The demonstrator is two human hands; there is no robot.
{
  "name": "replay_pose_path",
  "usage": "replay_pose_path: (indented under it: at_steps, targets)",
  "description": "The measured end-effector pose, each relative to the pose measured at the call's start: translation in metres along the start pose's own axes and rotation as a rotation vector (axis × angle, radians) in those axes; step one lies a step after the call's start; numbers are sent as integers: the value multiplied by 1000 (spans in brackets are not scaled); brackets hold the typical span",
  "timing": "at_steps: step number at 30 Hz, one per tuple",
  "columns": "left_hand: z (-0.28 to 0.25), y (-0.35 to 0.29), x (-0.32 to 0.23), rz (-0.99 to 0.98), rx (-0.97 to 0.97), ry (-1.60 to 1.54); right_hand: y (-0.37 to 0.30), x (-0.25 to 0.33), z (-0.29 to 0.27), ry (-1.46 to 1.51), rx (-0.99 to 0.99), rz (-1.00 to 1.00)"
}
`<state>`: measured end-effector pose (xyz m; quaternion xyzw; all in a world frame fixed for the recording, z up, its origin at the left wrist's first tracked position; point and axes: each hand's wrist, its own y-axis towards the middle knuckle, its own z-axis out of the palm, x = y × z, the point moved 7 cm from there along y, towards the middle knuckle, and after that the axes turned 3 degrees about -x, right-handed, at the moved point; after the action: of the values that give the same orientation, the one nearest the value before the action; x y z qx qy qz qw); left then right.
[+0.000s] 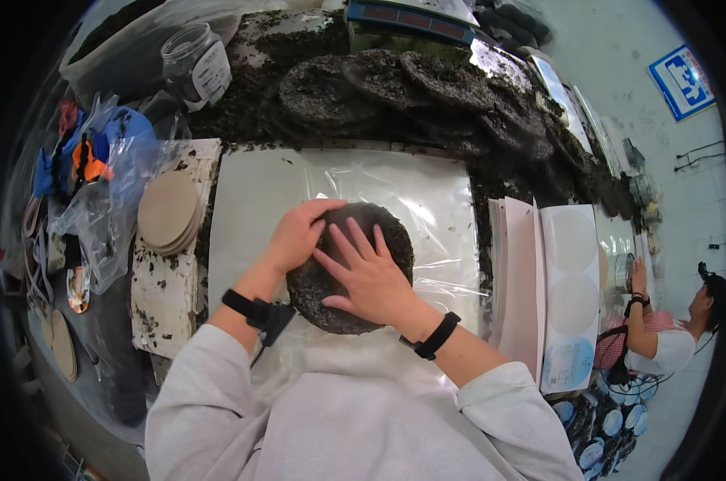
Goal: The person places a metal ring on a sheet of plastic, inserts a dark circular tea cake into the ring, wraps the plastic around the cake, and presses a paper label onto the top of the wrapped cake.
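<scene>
A dark, round cake of what looks like dried seaweed (363, 313) lies on clear plastic film (435, 232) over a pale board in front of me. My left hand (297, 232) is bent round the cake's upper left edge, thumb and fingers against it. Flat on top of the cake rests my right hand (371, 276), its fingers spread and holding nothing. Both palms hide part of the cake's surface. Black straps with small devices circle both wrists.
Overlapping dark cakes (427, 88) and loose crumbs cover the far side. Beige round discs (169, 210) are stacked at left, beside plastic bags (110, 208). A clear jar (196, 68) stands far left. Label sheets (567, 272) stand at right; beyond them another person (660, 337) works.
</scene>
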<state>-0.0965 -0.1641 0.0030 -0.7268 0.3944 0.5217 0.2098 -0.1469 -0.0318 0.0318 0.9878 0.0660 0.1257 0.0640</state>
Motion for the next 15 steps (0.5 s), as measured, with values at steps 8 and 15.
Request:
replay_pose_path:
  at_steps: [8,15]
  targets:
    - [34,48,-5,50,450,69,1,0,7,19,37,-7]
    - [38,25,-11,46,401,98,1,2,3,42,27,-52]
